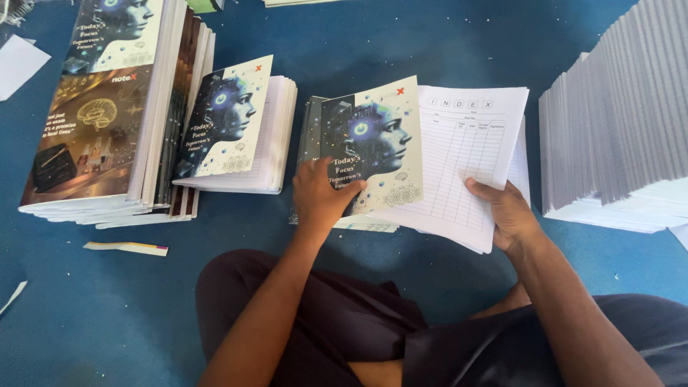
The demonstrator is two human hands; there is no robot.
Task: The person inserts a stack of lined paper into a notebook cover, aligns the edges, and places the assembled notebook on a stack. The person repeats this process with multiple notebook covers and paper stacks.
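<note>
1. Pressing down on a printed cover sheet point(376, 147), the left hand point(319, 197) lies flat on its lower left corner, fingers bent and spread over the paper, pinching nothing that I can see.
2. The right hand point(510, 213) grips the lower right edge of a white ruled page block point(466, 154); the thumb lies on top, and the other fingers are hidden beneath, so how they close cannot be told.
3. The cover overlaps the block's left half and sits slightly tilted, both lying on the blue floor point(401, 43) in front of the person's knees.
4. Judging from this, the step in hand is mating a cover to its page block; the next move seems to call for squaring the cover's edges to the block before letting go.
5. At 9 o'clock from the left hand stands a finished notebook stack point(240, 132), just beside it, and further toward 9 a tall pile of flat cover sheets point(100, 115).
6. At 3 o'clock from the right hand, a high stack of white page blocks point(616, 122) stands near, leaving little room that way.
7. Open floor lies at 12 o'clock, and toward 7 o'clock, where only a paper strip point(125, 248) lies.
</note>
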